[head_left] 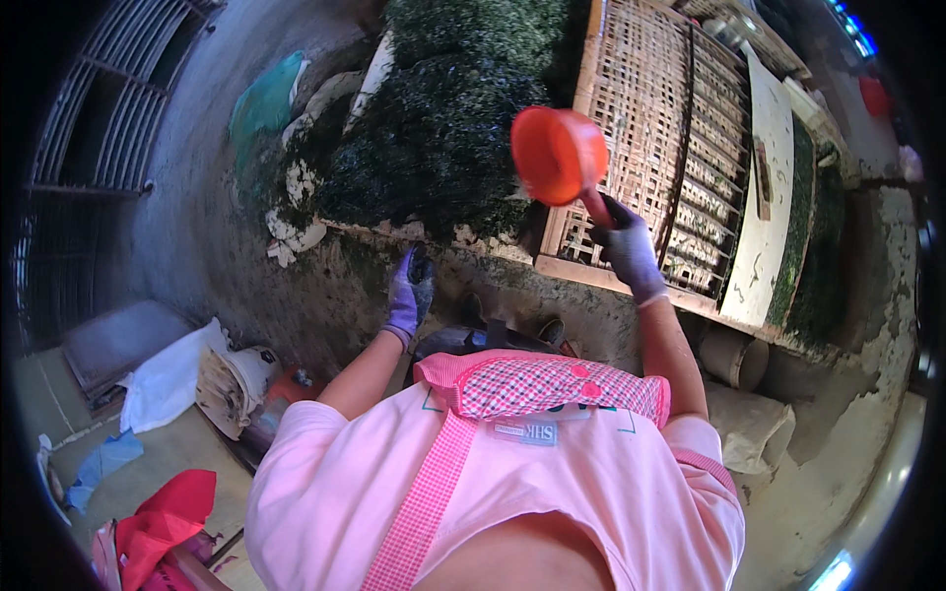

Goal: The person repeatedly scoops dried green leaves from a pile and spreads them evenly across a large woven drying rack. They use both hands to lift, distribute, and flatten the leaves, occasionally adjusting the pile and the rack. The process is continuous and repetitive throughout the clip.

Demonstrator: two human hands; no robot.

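Note:
My right hand (633, 258), in a purple glove with a dark palm, is closed round the handle of an orange-red water dipper (558, 158). The dipper is held out in front, its round bowl tilted so that the inside shows. Beneath and beyond it spreads a thick mass of small dark green plants (434, 148), with the bowl between the plants and a woven bamboo lattice panel (636, 89). My left hand (409, 291), gloved the same way, hangs near the low front edge of the plant bed. Its fingers look stretched out, with nothing visible in them.
A wooden-framed slatted rack (705, 167) and a pale board (764, 197) lie at the right. Left of me stand a pale bucket (251, 379), a white cloth (172, 379) and a red cloth (172, 517). A grey wall with a barred window (108, 94) bounds the left.

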